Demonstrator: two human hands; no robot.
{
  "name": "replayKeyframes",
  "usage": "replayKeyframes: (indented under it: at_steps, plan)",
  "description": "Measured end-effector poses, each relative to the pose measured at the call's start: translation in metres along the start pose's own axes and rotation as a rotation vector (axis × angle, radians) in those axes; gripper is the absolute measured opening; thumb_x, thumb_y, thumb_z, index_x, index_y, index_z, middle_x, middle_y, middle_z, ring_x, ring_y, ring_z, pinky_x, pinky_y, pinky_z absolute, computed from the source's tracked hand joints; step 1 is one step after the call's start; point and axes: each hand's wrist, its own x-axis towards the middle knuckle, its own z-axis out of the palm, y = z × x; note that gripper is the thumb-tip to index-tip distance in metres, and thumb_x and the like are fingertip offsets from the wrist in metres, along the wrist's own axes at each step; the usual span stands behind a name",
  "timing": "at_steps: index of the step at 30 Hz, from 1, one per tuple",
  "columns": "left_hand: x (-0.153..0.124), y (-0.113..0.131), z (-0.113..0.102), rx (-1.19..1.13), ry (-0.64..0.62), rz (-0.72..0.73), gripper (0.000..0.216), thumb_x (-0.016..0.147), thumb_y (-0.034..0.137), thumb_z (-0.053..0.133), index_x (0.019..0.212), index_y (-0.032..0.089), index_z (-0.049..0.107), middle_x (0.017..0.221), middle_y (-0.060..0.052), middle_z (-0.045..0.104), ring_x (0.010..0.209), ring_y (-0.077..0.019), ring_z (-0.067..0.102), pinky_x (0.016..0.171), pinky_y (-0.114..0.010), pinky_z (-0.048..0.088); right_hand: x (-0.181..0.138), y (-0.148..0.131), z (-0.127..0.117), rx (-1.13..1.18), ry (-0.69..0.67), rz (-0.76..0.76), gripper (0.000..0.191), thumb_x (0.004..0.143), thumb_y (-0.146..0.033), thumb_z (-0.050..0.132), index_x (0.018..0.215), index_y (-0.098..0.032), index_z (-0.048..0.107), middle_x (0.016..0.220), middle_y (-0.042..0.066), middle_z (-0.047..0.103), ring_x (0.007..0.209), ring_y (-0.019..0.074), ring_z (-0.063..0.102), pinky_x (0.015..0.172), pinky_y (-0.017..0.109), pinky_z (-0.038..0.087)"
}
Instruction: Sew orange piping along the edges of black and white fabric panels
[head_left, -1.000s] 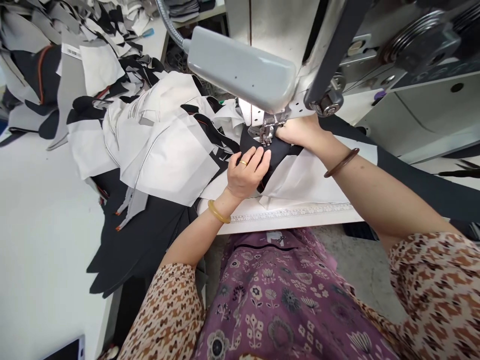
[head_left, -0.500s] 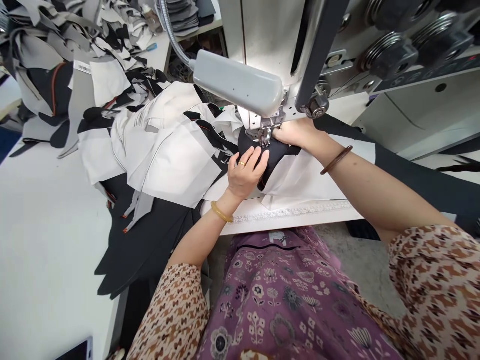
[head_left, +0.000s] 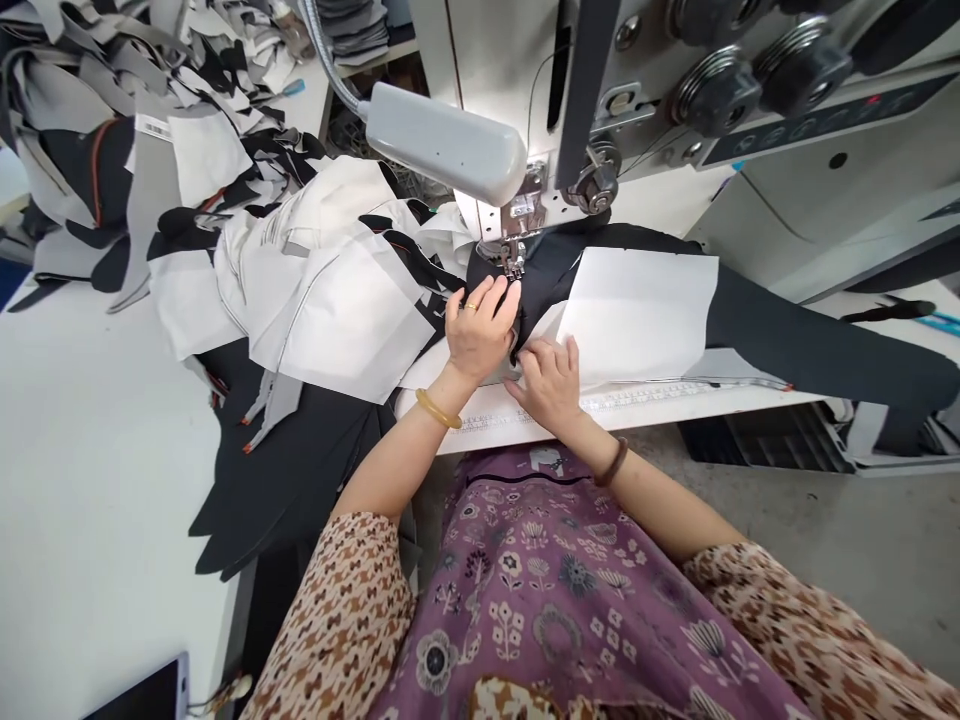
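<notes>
A black fabric piece [head_left: 547,272] with a white panel [head_left: 637,310] lies under the presser foot [head_left: 514,262] of a sewing machine [head_left: 675,110]. My left hand [head_left: 480,330], wearing a ring and a yellow bangle, lies flat on the black fabric just in front of the foot, fingers stretched out. Close beside it, my right hand [head_left: 551,380] rests near the table's front edge, its fingers pressing down on the white panel's near corner.
A heap of white, grey and black cut pieces [head_left: 300,290] covers the table to the left and back. The machine's lamp [head_left: 446,140] hangs over the needle area. A ruler strip [head_left: 652,400] runs along the table edge. A phone [head_left: 142,695] lies bottom left.
My right hand has drawn back from beside the presser foot to the near edge of the white panel. The left hand stays on the black fabric. The camera has shifted slightly.
</notes>
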Motion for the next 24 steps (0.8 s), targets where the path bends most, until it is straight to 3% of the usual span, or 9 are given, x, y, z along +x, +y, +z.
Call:
replayKeyframes:
  at_steps: [3,6,8,10,12,15,18,22,24]
  plan:
    - [0.001,-0.003,-0.001,-0.034,-0.003,0.010,0.041,0.083,0.013,0.041,0.119,0.021,0.059,0.120,-0.010,0.063,0.114,-0.0240,0.056,0.097,-0.043,0.035,0.011,0.004,0.002,-0.021,-0.158,-0.020,0.031,0.089,-0.026,0.030,0.095,-0.022,0.060,0.109,0.008,0.057,0.107,0.0210,0.045,0.106,0.044,0.017]
    - [0.005,-0.008,-0.006,-0.059,-0.082,0.045,0.042,0.083,0.014,0.040,0.122,0.020,0.056,0.122,-0.011,0.061,0.116,-0.0250,0.055,0.096,-0.043,0.036,0.023,0.018,-0.032,-0.002,-0.240,-0.193,0.032,0.089,-0.023,0.028,0.088,-0.019,0.060,0.106,0.008,0.058,0.098,0.0191,0.049,0.094,0.035,0.030]
    - [0.009,-0.011,-0.011,-0.063,-0.133,0.097,0.041,0.085,0.016,0.040,0.123,0.020,0.055,0.121,-0.011,0.061,0.115,-0.0251,0.055,0.095,-0.043,0.038,0.030,0.028,-0.063,-0.017,-0.281,-0.238,0.031,0.089,-0.023,0.029,0.084,-0.017,0.059,0.099,0.007,0.059,0.085,0.0165,0.050,0.072,0.028,0.034]
    - [0.014,-0.015,-0.015,-0.084,-0.158,0.169,0.037,0.087,0.018,0.040,0.120,0.020,0.056,0.119,-0.012,0.062,0.113,-0.0241,0.056,0.095,-0.044,0.039,0.037,0.036,-0.091,-0.070,-0.359,-0.199,0.028,0.088,-0.026,0.031,0.086,-0.019,0.058,0.091,0.005,0.059,0.069,0.0138,0.045,0.054,0.026,0.021]
    - [0.018,-0.018,-0.017,-0.116,-0.171,0.263,0.033,0.087,0.016,0.042,0.115,0.018,0.058,0.116,-0.012,0.063,0.112,-0.0232,0.057,0.095,-0.044,0.040,0.043,0.040,-0.111,-0.118,-0.448,-0.156,0.027,0.087,-0.030,0.033,0.092,-0.022,0.058,0.087,0.003,0.059,0.057,0.0116,0.038,0.050,0.026,0.011]
    - [0.023,-0.023,-0.016,-0.117,-0.166,0.405,0.027,0.085,0.018,0.047,0.108,0.013,0.059,0.111,-0.013,0.065,0.107,-0.0231,0.059,0.089,-0.041,0.046,0.052,0.040,-0.123,-0.152,-0.554,-0.123,0.026,0.084,-0.034,0.039,0.098,-0.022,0.057,0.080,0.002,0.059,0.051,0.0104,0.033,0.048,0.024,0.009]
    - [0.025,-0.026,-0.011,-0.095,-0.131,0.477,0.024,0.086,0.021,0.048,0.105,0.011,0.059,0.108,-0.013,0.066,0.101,-0.0215,0.062,0.084,-0.039,0.050,0.057,0.037,-0.123,-0.166,-0.562,-0.135,0.024,0.086,-0.032,0.039,0.093,-0.020,0.058,0.076,0.003,0.059,0.053,0.0108,0.039,0.048,0.024,0.009]
    - [0.022,-0.027,-0.005,-0.143,-0.126,0.449,0.025,0.088,0.024,0.045,0.105,0.012,0.058,0.110,-0.016,0.065,0.103,-0.0210,0.062,0.086,-0.041,0.050,0.069,0.038,-0.122,-0.084,-0.443,-0.308,0.033,0.086,-0.012,0.026,0.085,-0.016,0.059,0.107,0.005,0.059,0.086,0.0135,0.052,0.050,0.023,0.016]
    - [0.020,-0.027,-0.003,-0.167,-0.101,0.439,0.026,0.089,0.026,0.044,0.106,0.012,0.058,0.110,-0.017,0.066,0.102,-0.0213,0.062,0.086,-0.041,0.050,0.078,0.040,-0.122,-0.034,-0.487,-0.411,0.034,0.082,-0.007,0.025,0.084,-0.016,0.058,0.114,0.004,0.058,0.089,0.0135,0.051,0.053,0.024,0.019]
